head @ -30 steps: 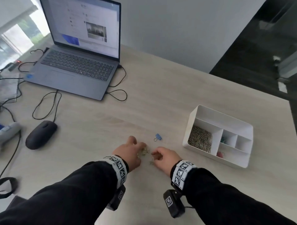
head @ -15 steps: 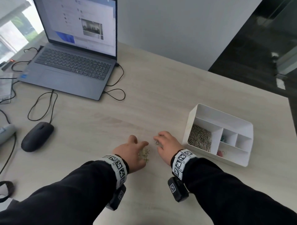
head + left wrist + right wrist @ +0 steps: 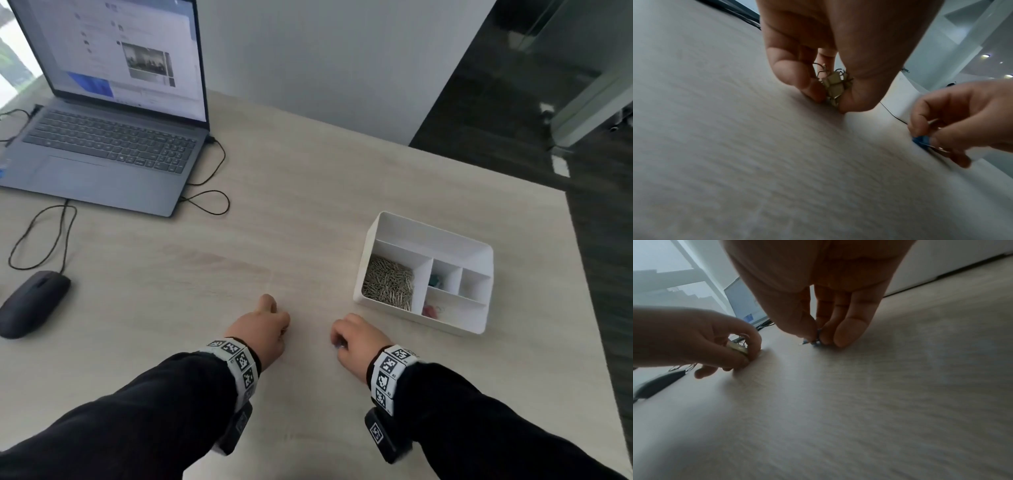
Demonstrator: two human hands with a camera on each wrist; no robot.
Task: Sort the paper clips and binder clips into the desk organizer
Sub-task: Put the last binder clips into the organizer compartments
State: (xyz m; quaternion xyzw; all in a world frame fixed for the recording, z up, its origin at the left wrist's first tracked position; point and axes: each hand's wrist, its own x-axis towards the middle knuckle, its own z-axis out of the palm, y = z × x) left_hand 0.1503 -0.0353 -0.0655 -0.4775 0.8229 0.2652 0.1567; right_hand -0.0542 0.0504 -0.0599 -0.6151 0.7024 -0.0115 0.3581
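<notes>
Pale wooden desk (image 3: 308, 212), open laptop (image 3: 113, 113) at its far left corner, white desk organizer (image 3: 383, 226) near its right edge with a pile of paper clips (image 3: 388, 284) inside, left hand (image 3: 260, 329) near the front edge pinching yellow binder clips (image 3: 835, 84), right hand (image 3: 359, 339) just beside pinching a blue binder clip (image 3: 922, 141) against the desk

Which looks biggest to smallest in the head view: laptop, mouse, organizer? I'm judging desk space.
1. laptop
2. organizer
3. mouse
The laptop is partly cut off at the frame edge, yet clearly largest.
</notes>
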